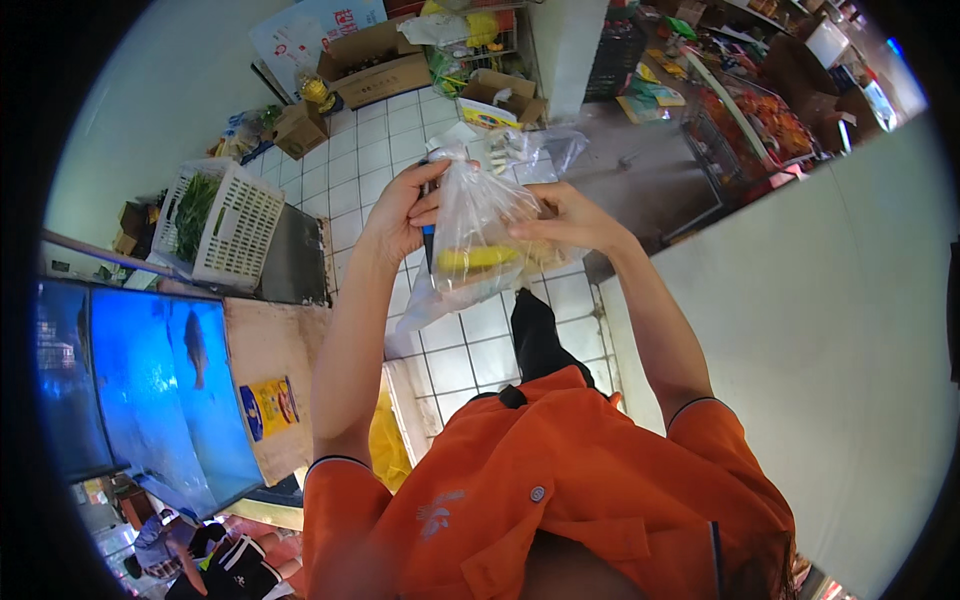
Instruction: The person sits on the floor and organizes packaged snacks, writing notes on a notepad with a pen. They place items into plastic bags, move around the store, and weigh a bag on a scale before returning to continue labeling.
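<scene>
My left hand [401, 210] grips the gathered neck of a clear plastic bag [480, 206]. The same hand also holds a dark marker-like stick with a blue band [428, 231], along the bag's left side. My right hand [574, 217] is closed on the bag's right side, its fingers pressing the film. Through the plastic shows a long yellow item [476, 259], perhaps produce; paler contents to its right are blurred. Just beyond the hands is another clear bag [555, 146] with whitish pieces; what it rests on cannot be made out.
White tiles [450, 367] cover the floor. Cardboard boxes [375, 64] stand ahead. On the left are a white plastic crate [244, 225] of leafy greens and a blue-lit fish tank [150, 375]. A pale wall [810, 315] runs along the right. People [217, 559] are at lower left.
</scene>
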A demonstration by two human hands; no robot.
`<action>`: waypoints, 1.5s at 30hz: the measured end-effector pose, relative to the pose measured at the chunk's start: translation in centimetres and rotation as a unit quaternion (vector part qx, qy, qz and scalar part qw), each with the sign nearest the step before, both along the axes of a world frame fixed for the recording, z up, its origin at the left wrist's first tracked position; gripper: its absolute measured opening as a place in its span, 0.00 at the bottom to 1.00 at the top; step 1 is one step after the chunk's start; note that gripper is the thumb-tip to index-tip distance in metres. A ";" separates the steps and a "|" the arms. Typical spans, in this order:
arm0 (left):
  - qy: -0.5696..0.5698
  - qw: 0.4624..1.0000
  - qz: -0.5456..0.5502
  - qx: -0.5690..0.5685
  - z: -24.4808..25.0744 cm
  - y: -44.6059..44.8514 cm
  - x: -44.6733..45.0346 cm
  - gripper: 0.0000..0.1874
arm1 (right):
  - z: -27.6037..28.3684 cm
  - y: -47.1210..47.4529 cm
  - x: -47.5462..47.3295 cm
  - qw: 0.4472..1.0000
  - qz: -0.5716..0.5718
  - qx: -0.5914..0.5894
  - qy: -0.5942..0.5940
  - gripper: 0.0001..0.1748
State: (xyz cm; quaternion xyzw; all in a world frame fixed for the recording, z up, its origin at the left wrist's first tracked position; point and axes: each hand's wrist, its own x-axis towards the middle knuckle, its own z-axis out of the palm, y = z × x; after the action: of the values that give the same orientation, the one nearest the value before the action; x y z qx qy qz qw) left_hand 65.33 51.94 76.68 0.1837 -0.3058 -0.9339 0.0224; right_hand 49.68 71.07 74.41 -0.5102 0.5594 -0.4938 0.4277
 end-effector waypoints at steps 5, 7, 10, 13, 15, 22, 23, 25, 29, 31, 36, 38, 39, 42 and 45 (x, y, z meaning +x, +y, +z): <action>-0.107 0.981 0.035 -0.156 0.1 -9.5 -6.8 0.20 | -2.6 -10.7 -7.9 0.994 -0.055 0.059 -0.076 0.19; -0.181 0.931 0.084 -0.304 2.4 -12.0 -8.1 0.22 | -2.4 -15.3 -10.1 0.977 -0.101 0.103 -0.158 0.16; -0.269 0.855 0.013 -0.443 4.3 -16.7 -7.3 0.30 | -1.2 -20.9 -13.0 0.947 -0.117 0.138 -0.265 0.16; -0.275 0.738 -0.037 -0.615 -0.1 -22.6 -5.2 0.32 | -1.5 -26.7 -15.0 0.942 -0.132 0.112 -0.289 0.16; -0.261 0.750 -0.025 -0.607 -2.1 -23.5 -6.4 0.36 | -3.3 -30.6 -17.0 0.949 -0.144 0.063 -0.272 0.16; -0.130 0.943 0.291 -0.094 -7.0 -28.6 -9.2 0.48 | 2.4 -41.9 -7.2 0.910 -0.062 -0.093 0.399 0.29; -0.103 0.947 0.288 -0.101 -7.2 -31.4 -9.3 0.47 | 1.9 -43.6 -6.5 0.904 -0.072 -0.114 0.407 0.32; -0.056 0.951 0.284 -0.110 -8.1 -37.2 -8.4 0.46 | 1.6 -47.8 -5.8 0.906 -0.069 -0.152 0.390 0.36; 0.034 0.974 0.222 -0.026 -12.4 -49.6 -8.6 0.38 | 1.1 -55.4 -8.2 0.918 -0.054 -0.244 0.307 0.38; 0.007 0.983 0.181 -0.022 -12.5 -53.4 -10.8 0.38 | -1.4 -58.3 -11.4 0.885 -0.145 -0.260 0.357 0.42; -0.065 0.996 0.048 0.023 -15.5 -58.5 -18.5 0.36 | -3.3 -63.9 -16.9 0.962 -0.271 0.037 0.000 0.60; -0.093 0.995 0.000 0.035 -16.6 -60.4 -21.0 0.35 | -6.8 -65.2 -18.7 0.964 -0.226 0.029 -0.136 0.68; -0.103 0.994 -0.017 0.038 -17.4 -61.8 -22.2 0.35 | -7.5 -65.9 -19.7 0.953 -0.235 0.031 -0.189 0.68; -0.128 0.990 -0.059 0.026 -18.3 -67.1 -26.0 0.34 | -9.6 -68.3 -23.4 0.935 -0.256 0.003 -0.247 0.70; -0.148 0.983 -0.107 0.012 -18.7 -72.4 -30.4 0.33 | -10.1 -71.7 -26.2 0.886 -0.267 0.028 -0.378 0.68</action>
State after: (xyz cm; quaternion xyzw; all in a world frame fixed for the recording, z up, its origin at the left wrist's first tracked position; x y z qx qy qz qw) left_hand 34.90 -20.41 57.95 0.2868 -0.3128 -0.8968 -0.1253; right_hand 23.43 -0.66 64.35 -0.1035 0.4842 -0.7289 0.4728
